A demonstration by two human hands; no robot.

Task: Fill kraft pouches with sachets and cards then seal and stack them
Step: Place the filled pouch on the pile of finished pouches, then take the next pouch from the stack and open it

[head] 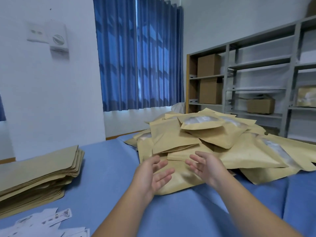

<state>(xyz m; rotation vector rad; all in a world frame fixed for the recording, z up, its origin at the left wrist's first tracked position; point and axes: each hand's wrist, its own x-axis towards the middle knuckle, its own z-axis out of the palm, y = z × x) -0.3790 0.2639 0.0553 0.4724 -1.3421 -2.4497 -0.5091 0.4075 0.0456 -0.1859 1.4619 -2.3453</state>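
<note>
Left hand point(153, 175), right hand point(206, 168) — fingers spread, empty, over the near kraft pouch heap point(171, 134); we should stack flat, edges squared.

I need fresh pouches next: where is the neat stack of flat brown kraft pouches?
In the head view, the stack of flat brown kraft pouches lies far left on the blue table cover, just beyond the scattered white printed cards.
</note>
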